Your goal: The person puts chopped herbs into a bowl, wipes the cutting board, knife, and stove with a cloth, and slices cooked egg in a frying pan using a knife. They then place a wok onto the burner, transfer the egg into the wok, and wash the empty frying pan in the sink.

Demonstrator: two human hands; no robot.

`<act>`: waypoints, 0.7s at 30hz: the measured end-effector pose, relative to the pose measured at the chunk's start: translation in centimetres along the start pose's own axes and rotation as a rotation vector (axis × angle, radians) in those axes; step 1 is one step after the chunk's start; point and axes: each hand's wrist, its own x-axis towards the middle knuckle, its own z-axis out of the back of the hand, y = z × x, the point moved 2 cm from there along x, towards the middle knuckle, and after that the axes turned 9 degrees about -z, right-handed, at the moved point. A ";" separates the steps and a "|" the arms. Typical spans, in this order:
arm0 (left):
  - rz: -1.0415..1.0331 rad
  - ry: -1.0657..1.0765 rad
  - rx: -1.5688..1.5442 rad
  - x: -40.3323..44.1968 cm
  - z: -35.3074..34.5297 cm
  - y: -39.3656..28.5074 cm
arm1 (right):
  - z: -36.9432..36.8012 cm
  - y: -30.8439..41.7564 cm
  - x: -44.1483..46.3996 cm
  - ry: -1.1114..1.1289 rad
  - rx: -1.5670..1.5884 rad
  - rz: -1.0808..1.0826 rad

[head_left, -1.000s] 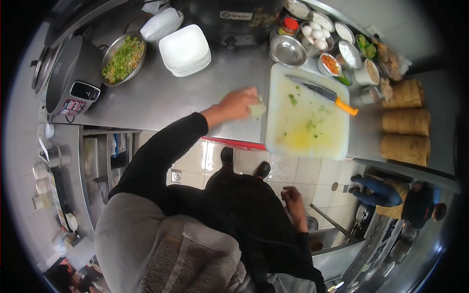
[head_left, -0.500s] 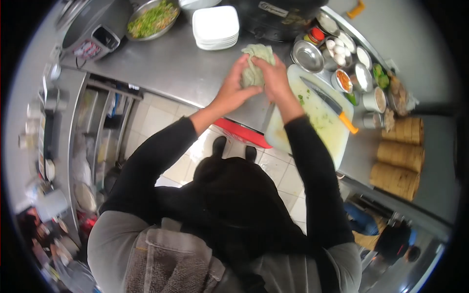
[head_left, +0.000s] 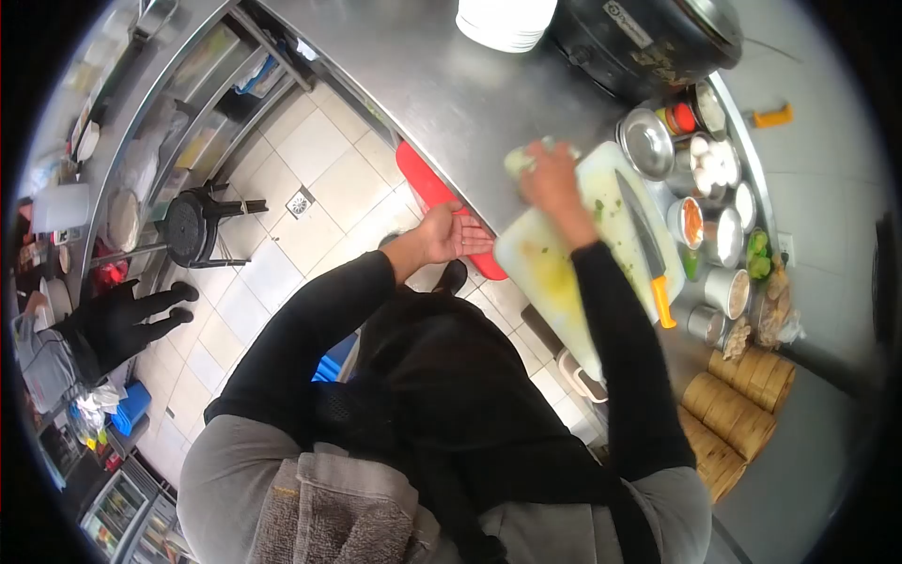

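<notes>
Right hand (head_left: 552, 186): fingers grasp a crumpled pale green cloth (head_left: 519, 164), blurred, right of centre in my frame; bunched probably for firmer pressure on the grey metal counter (head_left: 413, 70).
Left hand (head_left: 445, 235): unclenched, I see nothing held; palm up mid-frame beside the counter's edge, perhaps for catching bits.
Orange-handled steel knife (head_left: 648, 249): on the white cutting board (head_left: 520, 246), presumably within reach.

Cloth (head_left: 517, 164): pale green, crumpled, slightly blurred, partly hidden by your right hand (head_left: 552, 180)
Cloth's pose: bunched beneath your curled fingers
Cloth's place: at the steel counter (head_left: 451, 85), just left of the white cutting board's (head_left: 520, 242) far end
</notes>
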 end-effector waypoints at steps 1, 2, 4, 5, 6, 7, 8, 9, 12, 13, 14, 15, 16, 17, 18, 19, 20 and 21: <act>-0.014 -0.007 0.003 0.0 0.1 -0.1 | -0.4 2.2 -2.5 0.011 0.098 -0.018; 0.007 -0.015 -0.008 -0.9 -0.2 -0.1 | -1.4 4.3 -5.0 -0.077 0.152 0.015; -0.081 0.033 -0.093 -0.5 2.1 0.6 | -3.1 8.1 -9.4 -0.169 0.296 0.154; -0.165 0.084 -0.177 -0.6 2.9 0.7 | -3.2 10.2 -11.2 -0.072 0.468 0.139; -0.169 0.098 -0.209 -2.9 1.3 0.2 | -2.8 11.6 -12.1 0.027 0.639 0.125; -0.177 0.097 -0.207 -3.6 1.3 -0.4 | -2.3 11.4 -11.6 0.026 0.642 0.132; -0.228 -0.030 -0.149 -4.4 2.0 -1.1 | -1.8 10.8 -10.4 0.016 0.691 0.204; -0.280 -0.162 -0.093 -5.4 3.0 -1.8 | -1.2 10.2 -8.9 0.009 0.741 0.278; -0.252 -0.247 -0.049 -5.1 5.7 -2.6 | 4.0 4.4 0.0 -0.130 0.779 0.175; -0.278 -0.274 -0.011 -4.6 5.4 -2.6 | 5.3 1.8 3.3 -0.126 0.604 0.110; -0.291 -0.273 -0.012 -3.8 5.2 -2.7 | 5.1 -0.7 6.8 -0.027 0.552 -0.004; -0.293 -0.270 -0.017 -3.4 4.5 -2.7 | 3.8 -2.6 8.4 0.068 0.496 -0.124; -0.326 -0.290 -0.028 -3.1 3.4 -3.0 | 1.1 -2.3 7.6 -0.085 0.328 -0.101; -0.362 -0.305 -0.032 -2.8 2.7 -3.8 | -1.2 -0.4 6.6 -0.245 0.161 -0.078; -0.373 -0.269 -0.021 -2.6 2.4 -4.6 | -1.4 4.2 3.7 -0.158 0.258 -0.033; -0.371 -0.263 -0.019 -3.0 2.4 -4.9 | -3.2 8.2 0.5 -0.113 0.450 0.005; -0.441 -0.165 -0.128 -3.8 2.3 -5.2 | -4.5 12.4 -2.8 0.118 0.470 0.139; -0.509 -0.065 -0.233 -5.0 2.1 -5.9 | -4.3 15.9 -5.9 -0.063 0.426 0.349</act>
